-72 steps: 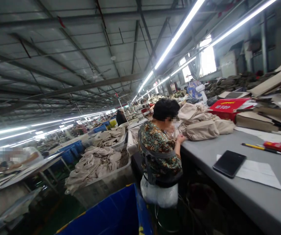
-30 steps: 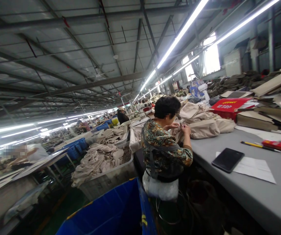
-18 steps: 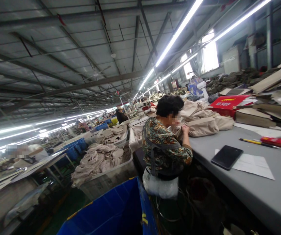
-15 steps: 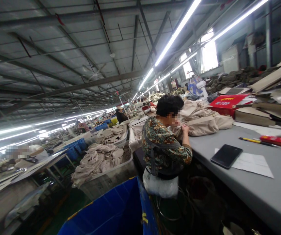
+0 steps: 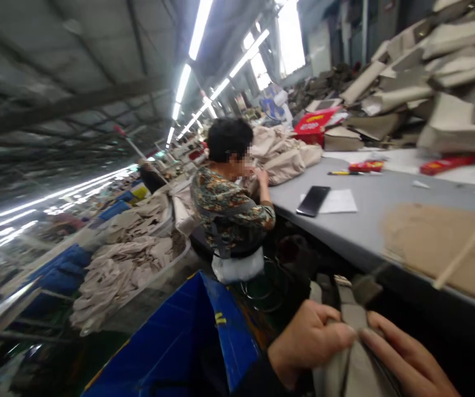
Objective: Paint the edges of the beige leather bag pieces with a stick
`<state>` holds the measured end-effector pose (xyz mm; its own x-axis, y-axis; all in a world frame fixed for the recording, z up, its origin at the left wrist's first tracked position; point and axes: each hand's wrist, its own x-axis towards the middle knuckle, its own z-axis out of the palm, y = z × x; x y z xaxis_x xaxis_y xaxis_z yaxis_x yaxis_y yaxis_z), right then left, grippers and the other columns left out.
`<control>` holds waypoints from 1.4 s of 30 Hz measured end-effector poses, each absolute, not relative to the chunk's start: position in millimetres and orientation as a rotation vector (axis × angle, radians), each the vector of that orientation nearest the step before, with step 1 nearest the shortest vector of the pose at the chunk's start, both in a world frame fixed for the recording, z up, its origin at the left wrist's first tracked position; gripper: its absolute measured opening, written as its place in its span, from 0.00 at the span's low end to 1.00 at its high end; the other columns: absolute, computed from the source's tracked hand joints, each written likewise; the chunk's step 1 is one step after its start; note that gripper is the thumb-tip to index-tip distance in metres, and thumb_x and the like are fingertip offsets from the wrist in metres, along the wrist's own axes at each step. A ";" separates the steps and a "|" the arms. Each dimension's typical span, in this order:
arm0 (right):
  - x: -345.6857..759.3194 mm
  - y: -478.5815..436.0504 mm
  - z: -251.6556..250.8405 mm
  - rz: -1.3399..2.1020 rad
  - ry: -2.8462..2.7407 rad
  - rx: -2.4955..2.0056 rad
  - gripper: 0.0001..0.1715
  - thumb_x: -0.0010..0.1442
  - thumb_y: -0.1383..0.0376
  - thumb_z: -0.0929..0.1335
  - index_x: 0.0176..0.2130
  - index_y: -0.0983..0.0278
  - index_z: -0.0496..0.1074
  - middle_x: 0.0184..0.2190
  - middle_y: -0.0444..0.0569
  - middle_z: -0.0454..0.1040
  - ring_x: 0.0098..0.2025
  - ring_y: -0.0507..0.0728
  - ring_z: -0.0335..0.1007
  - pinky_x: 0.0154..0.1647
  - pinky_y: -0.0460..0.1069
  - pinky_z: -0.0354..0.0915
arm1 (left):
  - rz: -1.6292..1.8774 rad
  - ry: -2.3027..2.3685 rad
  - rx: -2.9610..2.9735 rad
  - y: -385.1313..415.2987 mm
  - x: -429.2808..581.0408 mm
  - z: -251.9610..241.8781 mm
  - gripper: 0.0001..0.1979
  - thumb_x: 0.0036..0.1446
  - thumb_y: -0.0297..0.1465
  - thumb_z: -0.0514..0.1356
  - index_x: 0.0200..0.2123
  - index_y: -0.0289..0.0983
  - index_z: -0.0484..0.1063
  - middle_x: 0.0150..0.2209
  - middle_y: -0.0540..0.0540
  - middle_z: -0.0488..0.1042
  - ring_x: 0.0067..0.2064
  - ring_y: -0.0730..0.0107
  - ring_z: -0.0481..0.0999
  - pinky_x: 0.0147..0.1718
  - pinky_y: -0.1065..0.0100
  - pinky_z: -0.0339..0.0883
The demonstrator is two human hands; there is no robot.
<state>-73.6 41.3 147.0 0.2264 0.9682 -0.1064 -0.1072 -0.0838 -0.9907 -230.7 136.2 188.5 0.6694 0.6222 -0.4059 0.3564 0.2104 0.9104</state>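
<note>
At the bottom of the head view my left hand [image 5: 307, 342] and my right hand [image 5: 403, 358] are both closed on a piece of beige fabric [image 5: 351, 353] that runs up between them toward the table edge. The left fingers pinch its left side, the right fingers lie along its right side. A flat tan fabric piece [image 5: 439, 245] with a thin strip across it lies on the grey table [image 5: 357, 231] just above my hands.
A co-worker [image 5: 231, 215] in a patterned top sits at the table handling beige cloth [image 5: 281, 154]. A black phone [image 5: 314, 200] lies on a paper sheet. Stacked beige pieces [image 5: 439, 77] and a red box [image 5: 314, 124] fill the back. A blue bin [image 5: 179, 342] and cloth-filled tubs [image 5: 125, 264] stand left.
The camera has swung down and to the right. My two hands and the beige fabric they grip have come into view; earlier neither hand showed.
</note>
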 end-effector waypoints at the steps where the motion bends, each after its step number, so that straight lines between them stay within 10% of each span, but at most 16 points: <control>1: -75.0 35.9 146.0 1.146 -0.910 -1.286 0.21 0.60 0.42 0.71 0.38 0.54 0.78 0.34 0.48 0.78 0.40 0.64 0.75 0.37 0.52 0.74 | 0.212 0.860 1.381 135.4 -229.9 188.0 0.19 0.48 0.46 0.67 0.24 0.33 0.74 0.23 0.51 0.66 0.26 0.74 0.61 0.23 0.72 0.54; 8: -75.4 41.3 155.1 1.220 -0.889 -1.094 0.24 0.67 0.46 0.67 0.32 0.63 0.66 0.27 0.41 0.59 0.29 0.51 0.55 0.29 0.46 0.56 | 0.182 0.780 1.326 143.9 -229.0 195.6 0.22 0.53 0.48 0.67 0.27 0.31 0.75 0.23 0.50 0.67 0.24 0.76 0.61 0.22 0.74 0.55; 42: -75.0 39.2 153.4 1.225 -0.867 -1.022 0.23 0.67 0.48 0.68 0.32 0.64 0.66 0.26 0.40 0.58 0.29 0.50 0.53 0.29 0.46 0.54 | 0.161 0.827 1.322 143.3 -230.2 194.8 0.21 0.56 0.47 0.67 0.28 0.32 0.73 0.25 0.49 0.68 0.25 0.75 0.63 0.23 0.74 0.56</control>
